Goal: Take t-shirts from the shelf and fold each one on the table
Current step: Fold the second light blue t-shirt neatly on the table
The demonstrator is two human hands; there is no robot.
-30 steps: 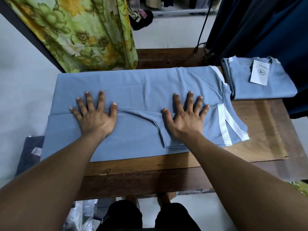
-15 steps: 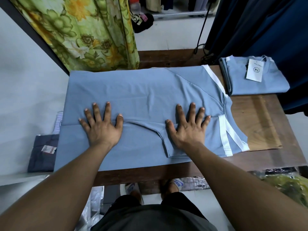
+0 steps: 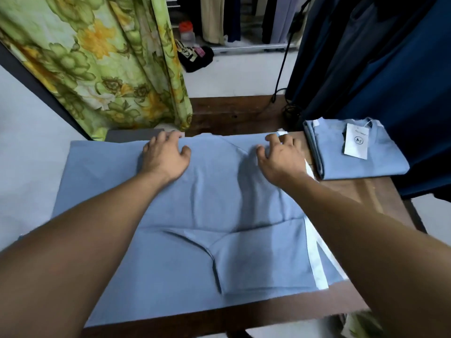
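Fingers of both hands are curling over the far edge of the t-shirt: left hand near the middle of that edge, right hand toward its right end by the white trim; fingertips are hidden behind the cloth, so whether they are pinching it already cannot be told. The t-shirt is lying flat across the table, overhanging its left edge, near side already folded in. Judgement: the far side is being taken up for the second lengthwise fold; both hands should be lifting evenly and laying the edge parallel to the near fold. Fabric is looking soft, matte, lightly rippled. A folded shirt with paper tag is sitting at the far right corner.
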